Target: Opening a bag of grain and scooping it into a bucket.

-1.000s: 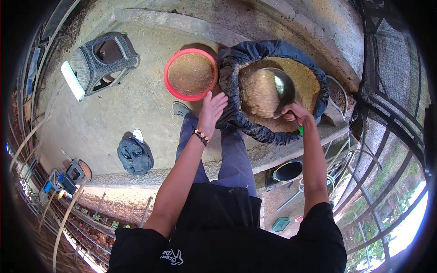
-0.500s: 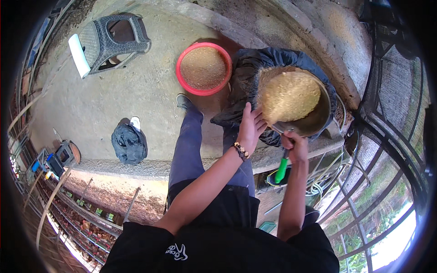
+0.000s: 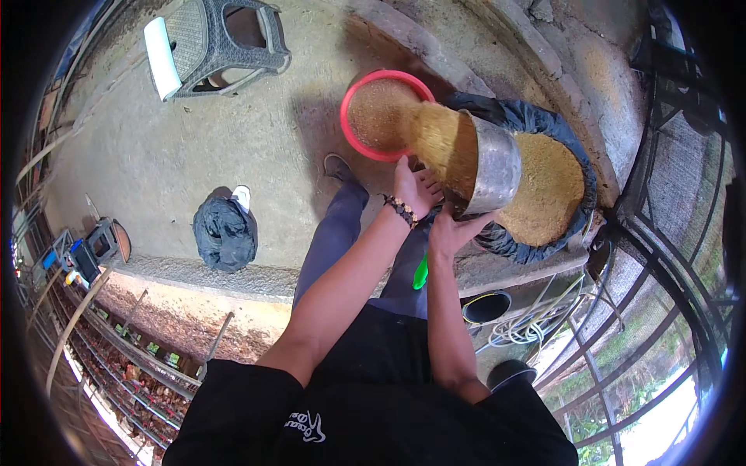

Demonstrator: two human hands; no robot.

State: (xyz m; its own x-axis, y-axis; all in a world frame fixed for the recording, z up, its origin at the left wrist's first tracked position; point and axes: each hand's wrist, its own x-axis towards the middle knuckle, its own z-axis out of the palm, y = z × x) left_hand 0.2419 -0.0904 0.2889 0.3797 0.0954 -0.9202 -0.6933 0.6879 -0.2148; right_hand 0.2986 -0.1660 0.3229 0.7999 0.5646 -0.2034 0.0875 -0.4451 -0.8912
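My right hand [image 3: 457, 234] is closed around the base of the green handle [image 3: 420, 273] of a metal saucepan [image 3: 499, 165]. The saucepan is tipped on its side, mouth to the left, and brown grainy feed [image 3: 437, 138] slides out of it into a red basin [image 3: 347, 129] that holds more feed. Just below the falling feed is my left hand [image 3: 416, 190], open, palm up, fingers spread near the pan's rim; whether it touches the pan I cannot tell. Behind the saucepan, a black sack [image 3: 584, 147] stands with its mouth open, full of similar feed.
A grey plastic stool [image 3: 203, 39] with a pale sheet lies at the upper left. A dark tied bag [image 3: 225, 237] rests on the concrete floor left of my legs. Coiled hose [image 3: 528, 330] and a black bucket [image 3: 486, 307] are below the ledge, near the mesh wall at right.
The saucepan has moved left from over the sack to the basin's edge and turned on its side, and feed now pours out. Both my hands have moved left with it.
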